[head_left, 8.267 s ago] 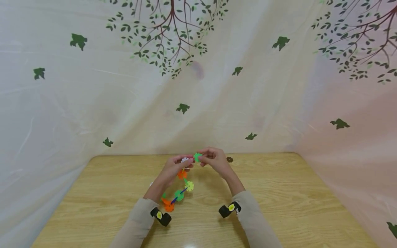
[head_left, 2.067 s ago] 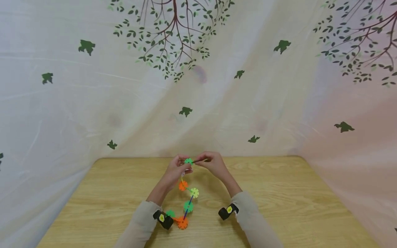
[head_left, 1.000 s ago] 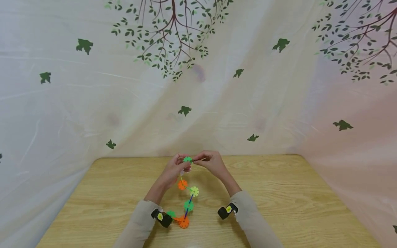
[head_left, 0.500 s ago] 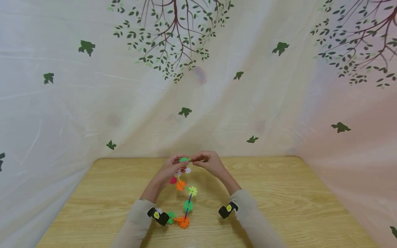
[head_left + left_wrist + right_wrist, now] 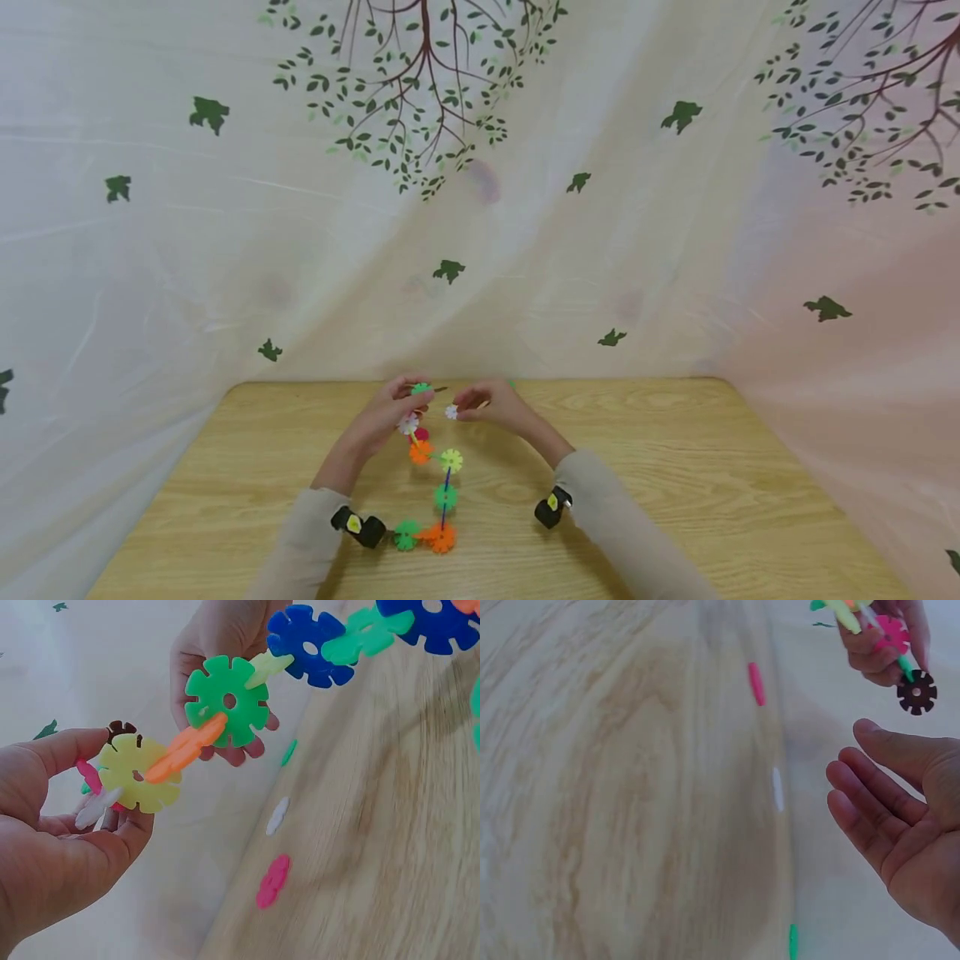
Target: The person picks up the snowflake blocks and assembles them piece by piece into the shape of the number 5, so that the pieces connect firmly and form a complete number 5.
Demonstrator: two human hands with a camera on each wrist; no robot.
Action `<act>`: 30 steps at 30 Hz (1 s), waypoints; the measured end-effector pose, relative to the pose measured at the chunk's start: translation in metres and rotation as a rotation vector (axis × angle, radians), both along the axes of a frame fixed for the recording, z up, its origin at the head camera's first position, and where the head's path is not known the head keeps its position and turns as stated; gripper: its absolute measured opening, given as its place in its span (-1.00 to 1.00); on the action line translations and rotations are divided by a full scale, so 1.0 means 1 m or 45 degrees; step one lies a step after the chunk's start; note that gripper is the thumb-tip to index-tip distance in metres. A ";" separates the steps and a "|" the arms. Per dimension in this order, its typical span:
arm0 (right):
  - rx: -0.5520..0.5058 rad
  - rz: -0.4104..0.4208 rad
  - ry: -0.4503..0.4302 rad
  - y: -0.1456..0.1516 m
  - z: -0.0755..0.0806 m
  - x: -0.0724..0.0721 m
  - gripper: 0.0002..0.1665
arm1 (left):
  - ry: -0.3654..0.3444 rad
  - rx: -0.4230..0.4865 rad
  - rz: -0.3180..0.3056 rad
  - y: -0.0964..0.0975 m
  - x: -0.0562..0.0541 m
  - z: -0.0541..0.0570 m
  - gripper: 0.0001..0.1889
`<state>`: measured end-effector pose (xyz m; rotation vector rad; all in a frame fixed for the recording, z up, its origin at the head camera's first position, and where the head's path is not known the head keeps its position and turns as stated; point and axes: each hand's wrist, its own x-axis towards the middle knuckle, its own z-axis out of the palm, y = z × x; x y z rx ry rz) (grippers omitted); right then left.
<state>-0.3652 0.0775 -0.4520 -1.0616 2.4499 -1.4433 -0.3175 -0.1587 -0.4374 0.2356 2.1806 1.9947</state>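
Note:
My left hand (image 5: 378,421) grips one end of a chain of slotted plastic snowflake discs. At that end a brown disc (image 5: 917,692) is slotted onto a green disc, beyond a pink disc (image 5: 891,634). A yellow disc (image 5: 136,774), an orange disc (image 5: 187,748) and a green disc (image 5: 229,701) follow along the chain, which hangs down in front of me. My right hand (image 5: 498,407) is empty, its fingers loosely bent and thumb apart. Its fingertips are close to a loose white disc (image 5: 452,412), which lies beyond them in the right wrist view.
Along the far part of the wooden table (image 5: 637,483) lie a loose pink disc (image 5: 274,881) and a loose green disc (image 5: 289,752), with the white one between them. A pale curtain (image 5: 337,250) with printed leaves hangs behind the table.
The brown disc, earlier pinched by my right hand, now sits on the chain's end and that hand has let go. My left hand has moved left with the chain; my right hand is lower, near the white disc.

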 end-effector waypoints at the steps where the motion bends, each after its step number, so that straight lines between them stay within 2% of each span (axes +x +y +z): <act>1: 0.012 0.021 0.003 -0.003 -0.002 -0.001 -0.73 | 0.003 -0.004 -0.008 -0.002 0.001 0.000 -0.55; 6: 0.112 0.132 0.015 -0.018 -0.010 -0.004 -0.74 | 0.009 -0.022 -0.029 -0.012 0.003 -0.002 -0.55; 12: 0.239 0.199 -0.037 -0.033 -0.014 -0.005 -0.68 | 0.004 -0.039 -0.019 -0.018 0.006 -0.001 -0.56; 20: 0.320 0.304 0.013 -0.046 -0.019 -0.008 -0.57 | -0.002 -0.048 -0.029 -0.022 0.006 0.001 -0.56; 25: 0.413 0.337 0.053 -0.052 -0.022 -0.012 -0.55 | 0.005 -0.040 -0.034 -0.022 0.006 0.000 -0.62; 30: 0.475 0.327 0.118 -0.056 -0.024 -0.013 -0.63 | 0.002 -0.020 -0.024 -0.020 0.005 -0.001 -0.63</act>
